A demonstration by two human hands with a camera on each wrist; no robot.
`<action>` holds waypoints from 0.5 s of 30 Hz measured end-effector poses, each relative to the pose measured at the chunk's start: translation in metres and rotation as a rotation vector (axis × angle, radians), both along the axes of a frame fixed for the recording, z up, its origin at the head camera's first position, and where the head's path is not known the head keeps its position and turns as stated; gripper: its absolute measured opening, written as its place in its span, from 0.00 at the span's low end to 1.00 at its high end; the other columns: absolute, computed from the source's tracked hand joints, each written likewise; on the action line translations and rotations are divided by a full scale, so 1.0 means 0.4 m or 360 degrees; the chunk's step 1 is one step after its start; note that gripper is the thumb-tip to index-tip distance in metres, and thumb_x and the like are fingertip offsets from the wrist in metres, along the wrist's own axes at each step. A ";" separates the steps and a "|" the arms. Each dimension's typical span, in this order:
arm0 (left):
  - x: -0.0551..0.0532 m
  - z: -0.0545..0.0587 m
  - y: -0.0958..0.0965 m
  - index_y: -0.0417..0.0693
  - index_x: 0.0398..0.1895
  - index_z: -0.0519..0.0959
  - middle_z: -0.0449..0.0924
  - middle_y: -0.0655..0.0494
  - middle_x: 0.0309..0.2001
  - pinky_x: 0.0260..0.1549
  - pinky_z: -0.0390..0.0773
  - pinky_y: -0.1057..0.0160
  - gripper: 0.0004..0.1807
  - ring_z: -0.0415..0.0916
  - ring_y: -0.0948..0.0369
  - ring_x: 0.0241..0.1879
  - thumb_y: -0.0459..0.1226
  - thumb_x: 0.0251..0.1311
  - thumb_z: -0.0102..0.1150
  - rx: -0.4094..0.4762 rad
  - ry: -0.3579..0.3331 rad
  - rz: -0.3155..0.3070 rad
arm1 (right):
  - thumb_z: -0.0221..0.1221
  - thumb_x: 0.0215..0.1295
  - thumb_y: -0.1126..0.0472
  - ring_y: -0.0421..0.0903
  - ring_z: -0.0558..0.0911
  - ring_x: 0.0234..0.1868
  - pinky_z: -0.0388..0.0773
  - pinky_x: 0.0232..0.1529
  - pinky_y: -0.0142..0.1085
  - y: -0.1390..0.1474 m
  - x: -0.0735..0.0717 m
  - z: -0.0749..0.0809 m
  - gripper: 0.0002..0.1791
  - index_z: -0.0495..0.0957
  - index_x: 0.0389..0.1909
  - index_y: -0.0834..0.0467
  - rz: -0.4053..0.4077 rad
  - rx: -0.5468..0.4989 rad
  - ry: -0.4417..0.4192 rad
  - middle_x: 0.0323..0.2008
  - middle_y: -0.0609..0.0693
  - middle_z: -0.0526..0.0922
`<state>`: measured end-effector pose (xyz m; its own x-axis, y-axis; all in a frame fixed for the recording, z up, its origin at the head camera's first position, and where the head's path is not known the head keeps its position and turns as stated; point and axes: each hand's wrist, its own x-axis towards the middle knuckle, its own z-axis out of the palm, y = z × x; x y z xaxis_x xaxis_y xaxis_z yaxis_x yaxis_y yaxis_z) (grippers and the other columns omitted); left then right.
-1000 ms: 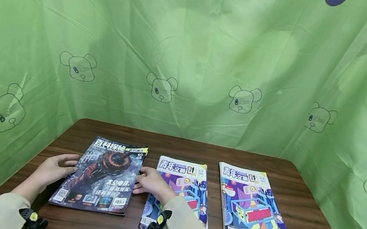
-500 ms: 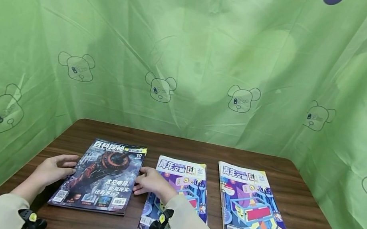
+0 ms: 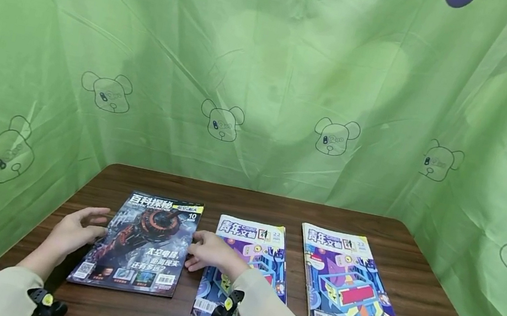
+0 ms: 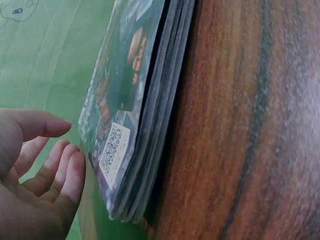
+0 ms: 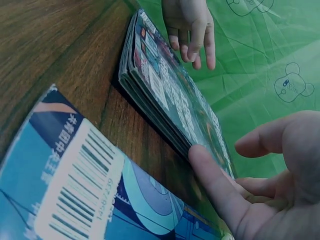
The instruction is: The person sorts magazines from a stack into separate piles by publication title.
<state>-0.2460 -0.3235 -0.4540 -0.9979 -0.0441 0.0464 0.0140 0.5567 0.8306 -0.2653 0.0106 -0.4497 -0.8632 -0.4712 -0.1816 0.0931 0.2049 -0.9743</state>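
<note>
A stack of dark magazines (image 3: 142, 251) lies on the left of the table, its top cover showing a red-orange ring-like machine. My left hand (image 3: 74, 231) is at the stack's left edge, fingers loosely bent and spread from the thumb; the left wrist view shows its fingertips (image 4: 76, 160) close beside the edge, and contact is hard to tell. On the other side, my right hand (image 3: 213, 253) touches the stack's right edge with a digit, as the right wrist view shows, its other fingers relaxed. Below my right forearm lies a purple-and-blue magazine (image 3: 251, 233), partly covered.
Another purple-and-blue magazine pile (image 3: 352, 292) lies on the right of the brown wooden table (image 3: 256, 203). Green cloth (image 3: 268, 71) printed with bear heads hangs behind the table and along both sides.
The dark stack's far edge has dropped slightly toward me since the first frame. My left hand's fingers have lifted a little; my right hand stays nearly in place. The other magazines lie still.
</note>
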 end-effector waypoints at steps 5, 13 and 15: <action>0.001 0.007 0.013 0.30 0.71 0.63 0.69 0.25 0.62 0.35 0.84 0.62 0.33 0.79 0.60 0.41 0.34 0.66 0.62 0.0074 -0.0009 -0.0034 | 0.54 0.67 0.70 0.62 0.86 0.35 0.87 0.32 0.44 0.010 0.005 0.011 0.31 0.59 0.70 0.75 0.0033 0.0019 0.0038 0.42 0.63 0.81; 0.002 0.007 0.038 0.30 0.72 0.61 0.69 0.25 0.62 0.39 0.85 0.60 0.34 0.80 0.55 0.46 0.34 0.67 0.61 0.0186 -0.0056 -0.0094 | 0.56 0.66 0.70 0.55 0.86 0.33 0.87 0.33 0.42 0.039 0.000 0.012 0.31 0.62 0.69 0.72 0.0066 0.0022 0.0058 0.46 0.63 0.81; 0.001 0.007 0.044 0.31 0.72 0.61 0.69 0.26 0.62 0.40 0.85 0.59 0.34 0.80 0.53 0.48 0.34 0.67 0.61 0.0171 -0.0059 -0.0103 | 0.56 0.66 0.69 0.54 0.85 0.33 0.87 0.34 0.42 0.048 -0.003 0.013 0.30 0.63 0.69 0.72 0.0070 0.0025 0.0058 0.45 0.62 0.82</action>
